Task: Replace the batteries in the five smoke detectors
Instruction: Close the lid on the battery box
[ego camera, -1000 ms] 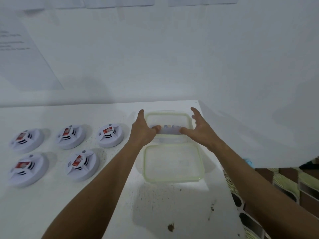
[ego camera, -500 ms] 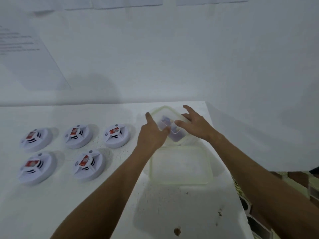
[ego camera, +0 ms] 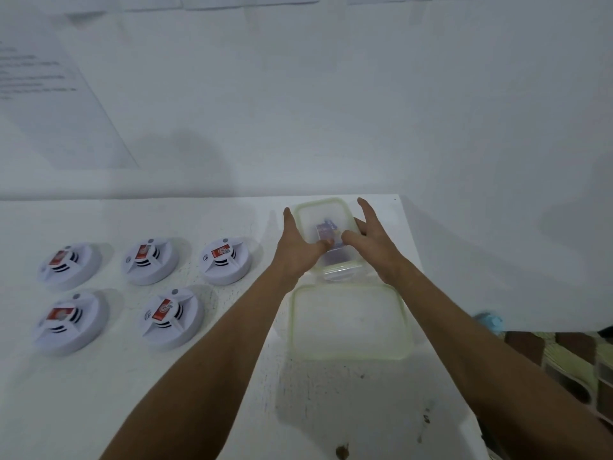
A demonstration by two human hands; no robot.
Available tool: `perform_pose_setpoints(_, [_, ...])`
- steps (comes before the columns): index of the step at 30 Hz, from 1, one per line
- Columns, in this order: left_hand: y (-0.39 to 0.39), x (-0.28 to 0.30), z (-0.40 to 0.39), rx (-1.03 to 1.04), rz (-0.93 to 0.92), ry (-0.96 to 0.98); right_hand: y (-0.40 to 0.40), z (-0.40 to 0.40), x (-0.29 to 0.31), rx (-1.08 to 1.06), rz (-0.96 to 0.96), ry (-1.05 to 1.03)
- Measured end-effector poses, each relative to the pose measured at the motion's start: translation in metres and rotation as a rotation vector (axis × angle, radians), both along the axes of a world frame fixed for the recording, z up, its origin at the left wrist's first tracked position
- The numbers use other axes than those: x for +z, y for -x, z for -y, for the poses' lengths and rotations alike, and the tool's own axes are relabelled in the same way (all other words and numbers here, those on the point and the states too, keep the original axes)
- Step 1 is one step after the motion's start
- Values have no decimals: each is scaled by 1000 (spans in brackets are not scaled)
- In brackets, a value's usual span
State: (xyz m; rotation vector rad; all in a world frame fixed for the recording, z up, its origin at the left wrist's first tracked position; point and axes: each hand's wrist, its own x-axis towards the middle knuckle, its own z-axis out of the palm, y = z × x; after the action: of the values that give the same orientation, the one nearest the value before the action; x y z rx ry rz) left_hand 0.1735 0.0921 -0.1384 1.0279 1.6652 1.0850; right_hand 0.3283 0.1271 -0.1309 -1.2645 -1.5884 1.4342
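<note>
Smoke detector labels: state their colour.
Red with white markings, on each smoke detector label; head view.

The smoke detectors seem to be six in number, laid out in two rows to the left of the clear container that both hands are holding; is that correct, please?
Not quite: the head view shows five smoke detectors, not six, three in the far row and two in the near row. The rest holds: they lie left of the clear container, which the left hand and right hand hold from either side.
</note>
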Motion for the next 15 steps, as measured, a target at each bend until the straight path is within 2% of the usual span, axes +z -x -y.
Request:
perform_pose_setpoints(5, [5, -10, -4, -19, 47, 6, -5, -3, -2, 49, -15, 48])
perform_pose_setpoints(9, [16, 2, -11, -56, 0, 55, -12, -7, -1, 131, 81, 38])
perform_pose_setpoints(12, [25, 12, -20, -76, -172, 20, -15, -4, -8, 141, 129, 4])
perform_pose_setpoints(15, [31, 17, -26, -188, -372, -28, -19, -1, -12, 148, 145, -20])
